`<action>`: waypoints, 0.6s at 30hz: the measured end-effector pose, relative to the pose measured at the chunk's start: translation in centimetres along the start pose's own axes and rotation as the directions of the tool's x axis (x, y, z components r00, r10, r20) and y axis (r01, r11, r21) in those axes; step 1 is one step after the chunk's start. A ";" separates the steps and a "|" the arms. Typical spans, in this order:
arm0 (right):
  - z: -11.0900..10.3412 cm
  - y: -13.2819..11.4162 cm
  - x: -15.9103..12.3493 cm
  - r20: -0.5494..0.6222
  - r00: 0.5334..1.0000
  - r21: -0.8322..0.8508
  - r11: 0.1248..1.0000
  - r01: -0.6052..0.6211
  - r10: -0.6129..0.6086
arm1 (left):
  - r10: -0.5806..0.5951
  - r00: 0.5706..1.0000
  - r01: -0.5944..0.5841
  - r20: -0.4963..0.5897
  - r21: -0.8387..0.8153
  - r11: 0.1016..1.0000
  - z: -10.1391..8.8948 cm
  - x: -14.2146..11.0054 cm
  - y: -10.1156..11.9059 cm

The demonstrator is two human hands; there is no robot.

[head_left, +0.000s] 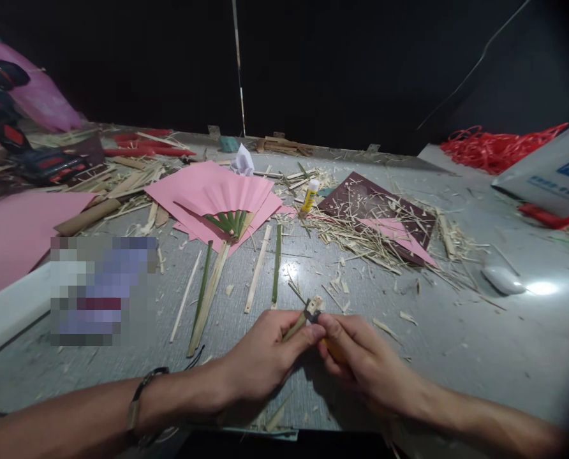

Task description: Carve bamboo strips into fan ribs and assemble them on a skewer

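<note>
My left hand (272, 347) grips a green bamboo strip (295, 326) whose pale, holed end (315, 305) points up between the two hands. In my right hand (356, 350) is a tool with a yellow handle (335, 349); its dark head meets the strip near that end, and its exact kind is mostly hidden by the fingers. The two thumbs are close together. Beyond the hands lie several loose bamboo strips (258, 271), some pale and some green. A pleated pink paper fan (222, 194) with green bamboo ribs rests on pink sheets farther back.
A yellow glue stick (310, 196) stands near the middle. Right of it, shavings cover a dark brown board (361, 197). A cordless drill (50, 167) is at the left, red plastic string (495, 150) at the far right. A white computer mouse (502, 280) lies on the grey surface.
</note>
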State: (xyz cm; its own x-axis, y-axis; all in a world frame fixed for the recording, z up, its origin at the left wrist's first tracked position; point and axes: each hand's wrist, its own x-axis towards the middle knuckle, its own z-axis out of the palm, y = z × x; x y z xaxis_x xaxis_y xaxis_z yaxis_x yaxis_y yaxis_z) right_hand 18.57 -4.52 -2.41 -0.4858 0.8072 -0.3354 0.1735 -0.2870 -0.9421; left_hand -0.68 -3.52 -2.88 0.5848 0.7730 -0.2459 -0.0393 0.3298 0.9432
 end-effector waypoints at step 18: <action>-2.3 0.1 0.6 0.306 0.942 0.262 0.938 -0.226 0.141 | -0.106 0.980 0.113 0.170 -0.032 0.993 -0.9 -0.2 0.3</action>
State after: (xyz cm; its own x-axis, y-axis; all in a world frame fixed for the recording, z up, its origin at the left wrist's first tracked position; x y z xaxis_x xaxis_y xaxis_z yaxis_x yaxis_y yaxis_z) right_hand 20.28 -2.93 -2.71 -0.6947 0.5618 -0.4492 0.0482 -0.5867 -0.8084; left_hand -1.50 -3.09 -2.77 0.7146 0.6305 -0.3031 0.0010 0.4323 0.9017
